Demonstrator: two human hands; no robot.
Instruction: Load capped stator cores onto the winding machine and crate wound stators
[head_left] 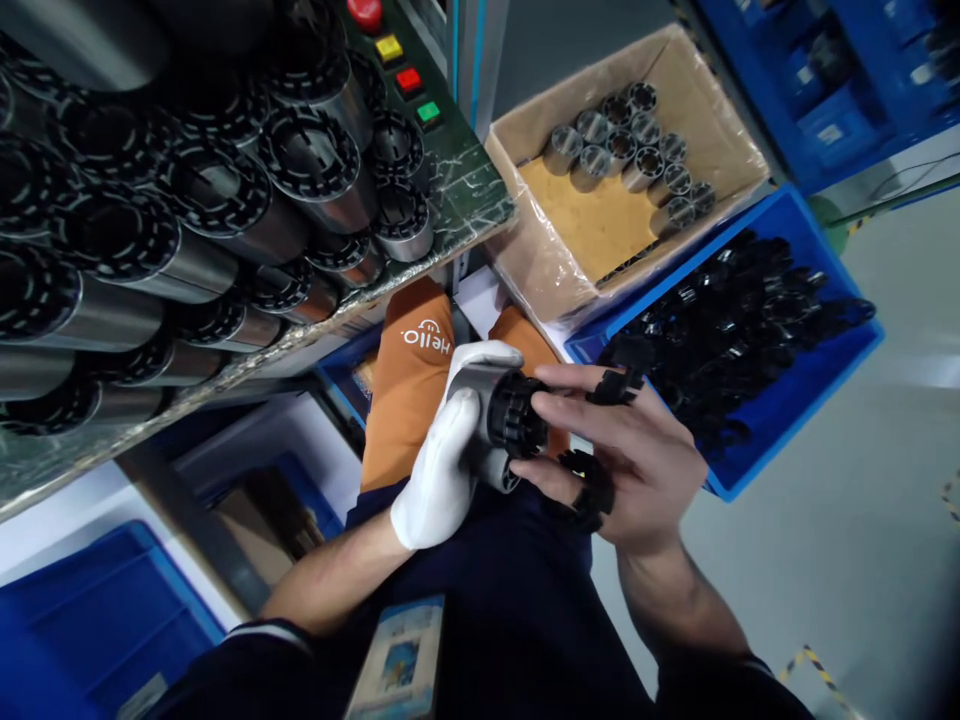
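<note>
One green workbench (469,190) takes the most room, crowded with upright metal cylinders (330,195); its edge runs close by my orange-clad knees (416,400) and limits how far I could swing on that side. Next in size, the blue bin (795,410) of black parts (750,320) sits on my right, probably so my bare hand can reach in easily. The carton (540,240) beside it, holding short cylinders (645,170), crowds the bin's near corner. My left hand (439,470), in a white glove, is wrapped firmly around a grey cylinder (478,378), in front of my lap, I'd say to steady it and spare the metal from fingerprints. A second grey piece (491,465) shows beneath; I can't tell whether they're joined. My right hand (645,460) pinches the toothed black end piece (517,410) between fingers and thumb, ungloved probably for feel. Smallest, two loose black pieces (589,490) are tucked among those fingers, likely kept handy, though they clutter the grip and partly block my view
</note>
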